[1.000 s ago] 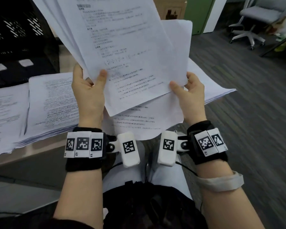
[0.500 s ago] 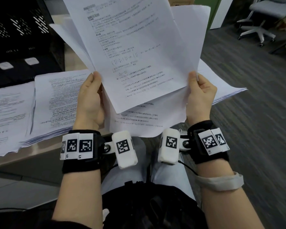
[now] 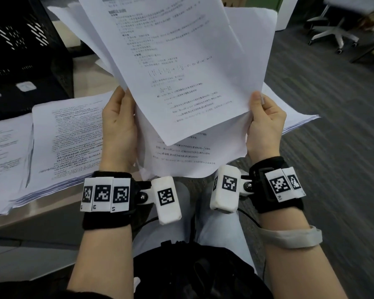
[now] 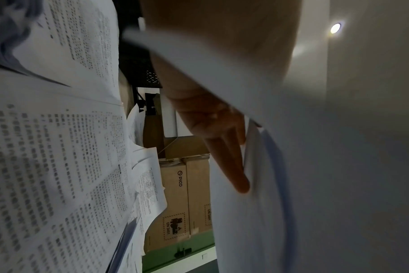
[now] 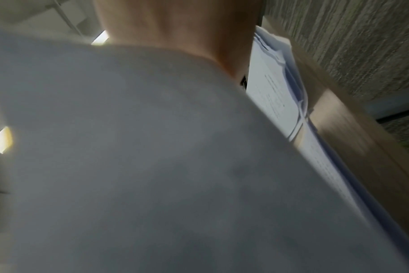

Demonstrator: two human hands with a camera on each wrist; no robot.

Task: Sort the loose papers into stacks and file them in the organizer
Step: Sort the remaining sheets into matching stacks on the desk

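Both hands are clamped on a fanned bundle of printed sheets (image 3: 177, 83), raised upright above the lap: the left hand (image 3: 119, 126) grips the bundle's left edge, its fingers (image 4: 224, 157) spread flat behind the paper, while the right hand (image 3: 265, 124) pinches the right edge under the thumb. The sheets are skewed against one another, so the two-sided hold is probably meant to let them be read and squared into one stack. Two sorted stacks (image 3: 69, 137) are laid flat on the desk (image 3: 41, 212) just left of the hands, and another pile (image 3: 298, 121) juts out behind the right hand. Further back on the left, the black mesh organizer (image 3: 20, 39) is seen, not yet reached.
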